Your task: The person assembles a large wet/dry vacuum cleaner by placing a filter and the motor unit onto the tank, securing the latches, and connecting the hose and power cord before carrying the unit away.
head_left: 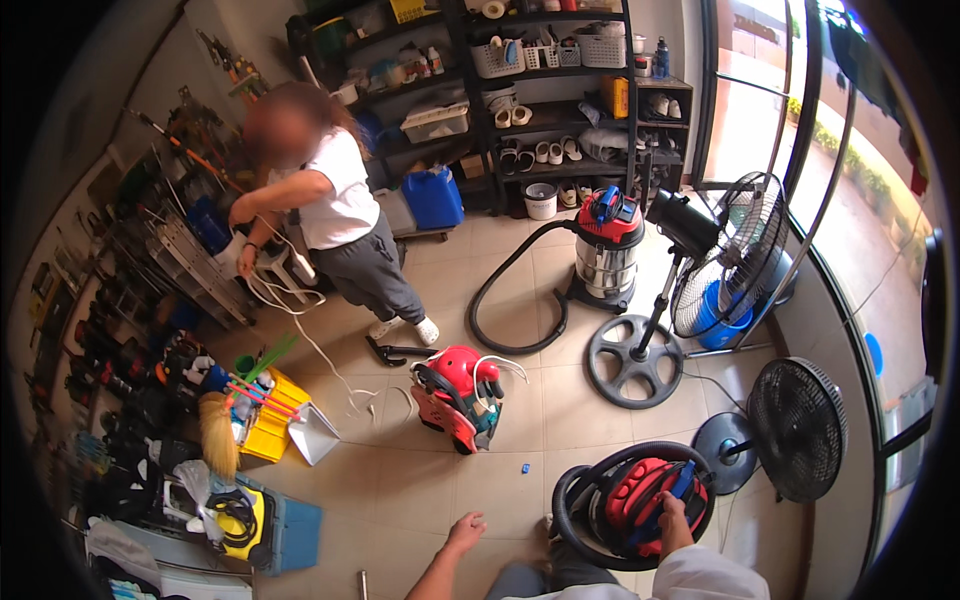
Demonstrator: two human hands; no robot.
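My right hand (674, 513) is closed at the top of a red and black vacuum cleaner (632, 497), apparently on its handle, beside a blue part. A thick black hose (572, 492) loops around this machine. My left hand (465, 532) hangs over the tiled floor, fingers loosely apart and nothing in it. Ahead of it lies a small blue piece (525, 468). Farther off stands a smaller red machine (462, 396) with a white cord. Beyond, a steel and red canister vacuum (606, 258) has its black hose (478, 300) curving across the floor.
A person (335, 200) at the back left holds a white cord (305, 335) trailing on the floor. Two black fans (635, 362) (795, 430) stand right. Shelves (560, 105) with shoes and baskets line the back. A yellow bucket (270, 425), broom (218, 435) and tools crowd the left.
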